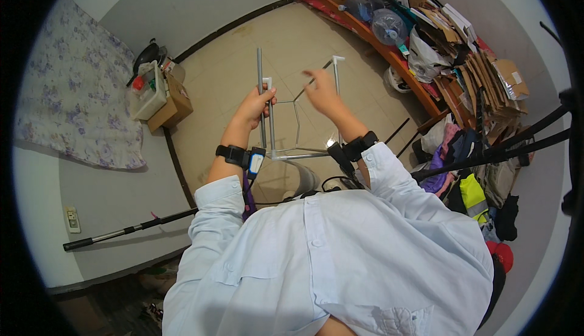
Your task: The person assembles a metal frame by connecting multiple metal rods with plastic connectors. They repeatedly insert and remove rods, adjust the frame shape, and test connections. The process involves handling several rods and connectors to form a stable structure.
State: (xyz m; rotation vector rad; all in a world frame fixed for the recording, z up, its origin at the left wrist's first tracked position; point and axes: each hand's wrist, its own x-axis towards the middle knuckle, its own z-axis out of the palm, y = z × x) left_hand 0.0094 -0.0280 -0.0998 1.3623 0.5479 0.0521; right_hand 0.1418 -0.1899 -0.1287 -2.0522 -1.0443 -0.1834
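My left hand (255,106) is closed round a straight grey metal tube (260,68), which stands up past my fingers. Beside that tube is a frame of thin grey tubes (304,155) joined by white plastic corner pieces (339,59). The left side of the frame runs close by my left hand; whether my fingers touch it too, I cannot tell. My right hand (324,94) is over the frame's right side, fingers apart and nothing visible in them. Black straps with small devices are on both my wrists.
A cardboard box (175,103) and a white bin (153,96) stand by the left wall, near a floral curtain (79,86). A wooden bunk frame (383,47) at right holds flattened cardboard (483,83) and water bottles. Clothes (474,193) lie in a pile; a black pole (134,229) juts out left.
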